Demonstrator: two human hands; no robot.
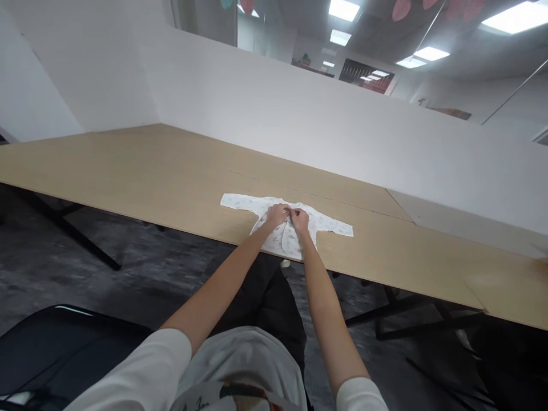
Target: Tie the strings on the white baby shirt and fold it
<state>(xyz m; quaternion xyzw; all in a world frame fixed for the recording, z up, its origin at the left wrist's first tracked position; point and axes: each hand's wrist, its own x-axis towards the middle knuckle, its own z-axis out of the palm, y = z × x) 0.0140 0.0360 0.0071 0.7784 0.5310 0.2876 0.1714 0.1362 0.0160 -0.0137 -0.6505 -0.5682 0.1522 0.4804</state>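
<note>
A small white baby shirt (274,242) with a faint print lies on the wooden table, its sleeves spread to both sides. Its hem reaches the table's front edge. My left hand (278,213) and my right hand (299,218) meet at the upper middle of the shirt, just under the neckline. The fingers of each are closed in a pinch on the front opening of the cloth. Whether a fastener sits between the fingertips is too small to make out. Below my hands, the front edges of the shirt part slightly.
The long light-wood table (128,165) runs across the view against a white wall (257,103) with a window above. A black chair (64,348) stands at lower left. Dark table legs (77,234) show underneath.
</note>
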